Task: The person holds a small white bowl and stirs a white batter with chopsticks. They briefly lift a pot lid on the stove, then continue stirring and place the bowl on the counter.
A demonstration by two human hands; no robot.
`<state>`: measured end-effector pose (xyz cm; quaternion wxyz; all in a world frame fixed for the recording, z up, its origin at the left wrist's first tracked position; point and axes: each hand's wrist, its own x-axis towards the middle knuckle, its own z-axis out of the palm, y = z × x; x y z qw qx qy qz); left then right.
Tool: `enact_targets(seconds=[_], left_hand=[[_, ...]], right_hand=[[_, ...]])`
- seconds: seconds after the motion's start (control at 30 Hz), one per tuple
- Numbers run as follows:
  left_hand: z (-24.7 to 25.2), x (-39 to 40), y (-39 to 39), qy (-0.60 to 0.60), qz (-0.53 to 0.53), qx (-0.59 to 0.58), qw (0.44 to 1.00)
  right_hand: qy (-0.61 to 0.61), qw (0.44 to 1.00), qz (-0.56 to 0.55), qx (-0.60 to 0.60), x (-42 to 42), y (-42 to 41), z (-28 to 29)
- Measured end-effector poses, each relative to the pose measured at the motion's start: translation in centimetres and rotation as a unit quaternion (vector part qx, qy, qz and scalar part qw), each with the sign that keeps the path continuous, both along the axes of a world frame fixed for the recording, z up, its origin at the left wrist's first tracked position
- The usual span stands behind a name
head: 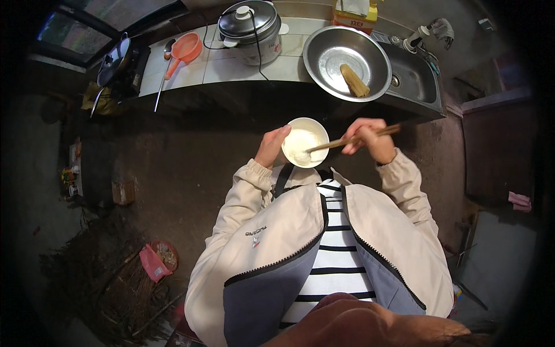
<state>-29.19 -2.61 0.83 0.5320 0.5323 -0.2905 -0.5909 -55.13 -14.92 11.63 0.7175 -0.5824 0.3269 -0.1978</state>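
My left hand (pixel 273 145) grips a white bowl (pixel 321 134) by its left side, thumb on the rim, in front of my chest. Inside the bowl lies a pale, creamy-white mass (pixel 302 138), perhaps flour or batter, with a clump near the lower edge. Wooden chopsticks (pixel 336 143) are held in my right hand (pixel 368 138), to the right of the bowl. Their tips dip into the clump, and their back ends stick out past my fist. The lower part of the left hand is hidden behind the bowl.
Along the counter (pixel 217 65) stand a wok (pixel 113 63), an orange ladle (pixel 186 47), a long-handled metal spoon (pixel 161 82), a corded electric cooker (pixel 256 37) and a steel basin (pixel 312 65) holding a brush-like bundle (pixel 354 81). The sink (pixel 412 71) is at right. Brushwood (pixel 99 269) lies lower left.
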Motion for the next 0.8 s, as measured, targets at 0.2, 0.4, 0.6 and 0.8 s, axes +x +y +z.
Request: enact_targets(seconds=[0.2, 0.4, 0.6, 0.8], left_hand=[[-0.4, -0.3, -0.1, -0.075, 0.074, -0.003, 0.994], [-1.3, -1.1, 0.2, -0.059, 0.131, -0.034, 0.989], [-1.5, -1.1, 0.5, -0.089, 0.156, -0.051, 0.982], [-2.3, -0.4, 0.4, -0.1, 0.159, -0.087, 0.978]], right_hand=[[0.053, 0.998, -0.015, 0.018, 0.4, 1.0, -1.4], [0.034, 0.994, -0.106, 0.008, 0.2, -0.7, -1.9], [-0.003, 0.99, -0.142, -0.003, 1.0, -0.6, -0.8], [-0.011, 0.997, -0.068, 0.03, 1.3, 0.5, -1.1]])
